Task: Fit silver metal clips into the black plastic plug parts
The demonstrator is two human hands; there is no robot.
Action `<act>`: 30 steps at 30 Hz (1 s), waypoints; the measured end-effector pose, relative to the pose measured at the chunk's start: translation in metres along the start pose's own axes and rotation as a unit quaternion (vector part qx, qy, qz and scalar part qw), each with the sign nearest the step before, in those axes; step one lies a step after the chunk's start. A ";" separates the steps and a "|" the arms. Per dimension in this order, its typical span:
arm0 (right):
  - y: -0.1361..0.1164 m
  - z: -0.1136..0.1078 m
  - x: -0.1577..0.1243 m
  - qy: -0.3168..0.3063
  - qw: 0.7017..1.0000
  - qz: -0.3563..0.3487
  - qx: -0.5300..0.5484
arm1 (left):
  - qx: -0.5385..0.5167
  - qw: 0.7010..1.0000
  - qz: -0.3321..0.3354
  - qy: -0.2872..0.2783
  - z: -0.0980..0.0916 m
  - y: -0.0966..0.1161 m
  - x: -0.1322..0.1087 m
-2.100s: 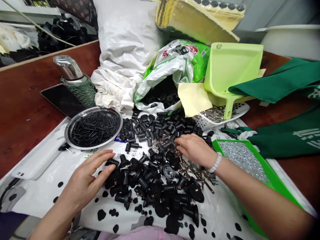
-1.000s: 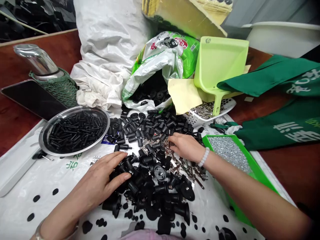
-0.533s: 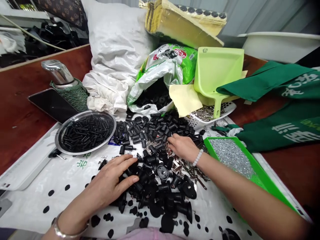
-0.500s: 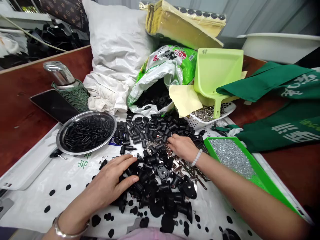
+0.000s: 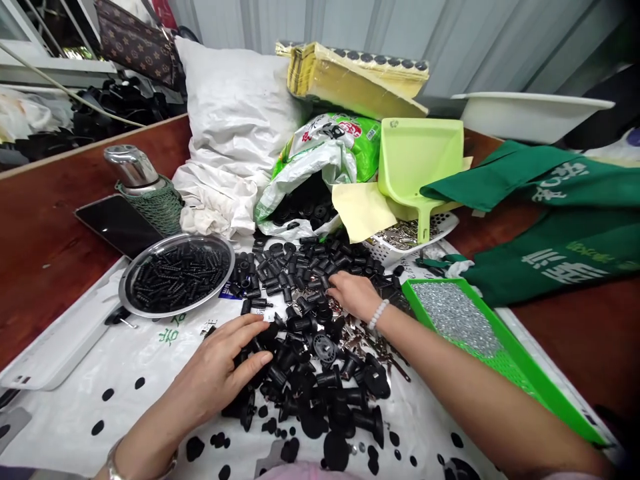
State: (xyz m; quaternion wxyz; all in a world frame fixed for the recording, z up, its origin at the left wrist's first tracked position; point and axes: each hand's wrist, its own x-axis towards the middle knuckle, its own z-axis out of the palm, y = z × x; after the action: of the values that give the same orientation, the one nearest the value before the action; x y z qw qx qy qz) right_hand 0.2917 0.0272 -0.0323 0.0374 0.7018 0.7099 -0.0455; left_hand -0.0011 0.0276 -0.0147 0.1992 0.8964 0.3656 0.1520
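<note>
My left hand (image 5: 215, 370): fingers (image 5: 245, 325) spread on black plastic parts (image 5: 300, 393), lower centre | right hand (image 5: 353, 297): fingers together at pile's upper edge, clamped or not I can't tell, near metal clips (image 5: 367, 347) | steel tray (image 5: 127, 293) left | green tray (image 5: 500, 353) right edge

Red-brown wood table (image 5: 50, 233) w/ white plastic sheet (image 5: 100, 413), blk spots, spread over it. Sheet carries loose blk plastic parts (image 5: 300, 280), round steel plate (image 5: 150, 312) & bright green tray (image 5: 545, 393). Bare wood has phone (image 5: 117, 223), steel bottle in green net sleeve (image 5: 150, 207), dark green cloth (image 5: 550, 273).
</note>
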 end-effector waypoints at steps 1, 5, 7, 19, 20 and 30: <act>0.000 0.001 0.002 -0.001 1.000 0.004 0.008 | 0.001 1.000 0.000 -0.003 0.001 0.000 0.000; 0.006 0.002 0.004 0.000 0.999 0.012 0.050 | -0.008 1.000 -0.006 0.008 0.000 -0.003 -0.005; 0.008 0.002 0.001 -0.003 0.997 0.015 0.076 | -0.013 1.000 -0.011 0.014 -0.001 -0.006 -0.007; 0.010 -0.009 -0.010 0.059 0.929 0.073 0.357 | -0.039 0.998 0.020 0.034 0.000 -0.001 0.000; 0.009 -0.016 -0.014 0.066 0.912 0.071 0.398 | -0.050 0.998 0.018 0.040 -0.001 0.000 0.000; -0.061 -0.046 -0.070 0.102 0.779 -0.038 0.618 | -0.250 0.968 0.008 -0.007 0.002 0.057 0.029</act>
State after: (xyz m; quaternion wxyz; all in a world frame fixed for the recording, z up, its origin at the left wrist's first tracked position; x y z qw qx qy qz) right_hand 0.2316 -0.0379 0.0225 -0.4788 0.5470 0.5555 -0.4037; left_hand 0.0535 0.0106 0.0144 0.4180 0.8222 0.3078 0.2336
